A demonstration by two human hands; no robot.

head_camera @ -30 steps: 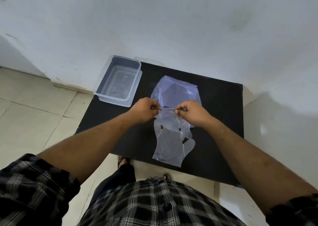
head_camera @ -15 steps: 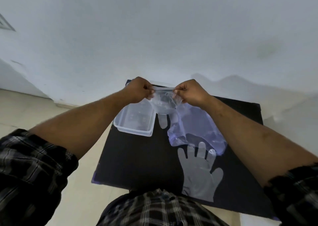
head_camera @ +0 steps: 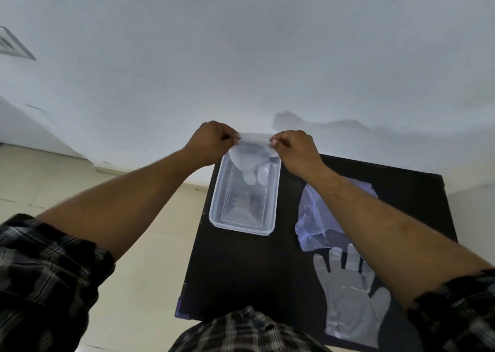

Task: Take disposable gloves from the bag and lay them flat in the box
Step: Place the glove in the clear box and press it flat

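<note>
A thin clear disposable glove (head_camera: 250, 154) hangs between my hands, cuff stretched tight, fingers dangling into the far end of the clear plastic box (head_camera: 217, 212). My left hand (head_camera: 210, 141) pinches the cuff's left corner and my right hand (head_camera: 296, 149) pinches its right corner, both above the box's far rim. The bluish plastic bag (head_camera: 312, 217) lies flat on the black table (head_camera: 241, 271) right of the box, partly under my right forearm. A second clear glove (head_camera: 345, 298) lies flat, fingers toward the bag, near the table's front right.
The box sits at the table's far left corner, close to the left edge. A white wall stands just behind the table. Beige tiled floor (head_camera: 80, 190) lies to the left. My checked shirt fills the bottom of the view.
Both hands carried the stretched glove left, from above the bag to over the box's far end, where its fingers now hang inside. The bag and second glove stay on the table.
</note>
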